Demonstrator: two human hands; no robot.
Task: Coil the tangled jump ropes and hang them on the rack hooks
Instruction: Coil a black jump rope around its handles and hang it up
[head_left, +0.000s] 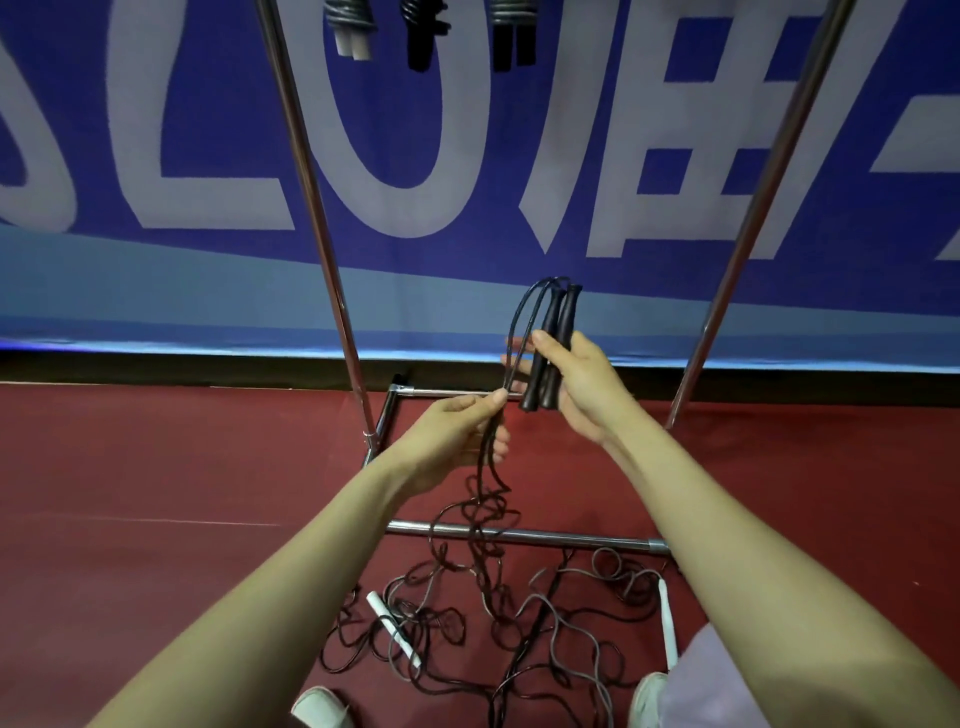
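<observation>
My right hand (576, 387) grips the two black handles (550, 353) of a black jump rope, held upright side by side. The rope's cord (524, 322) arcs from the handle tops down to my left hand (457, 436), which pinches both strands. Below that hand the cord hangs in kinks to a tangled pile of ropes (498, 613) on the floor. A grey rope with white handles (392, 626) lies in that pile. Three coiled ropes (421, 26) hang from the top of the metal rack (311, 208).
The rack's two chrome uprights stand either side of my hands, and its base bar (524, 535) crosses the red floor beneath them. A blue banner with white letters (467, 156) covers the wall behind. My shoes (317, 706) show at the bottom edge.
</observation>
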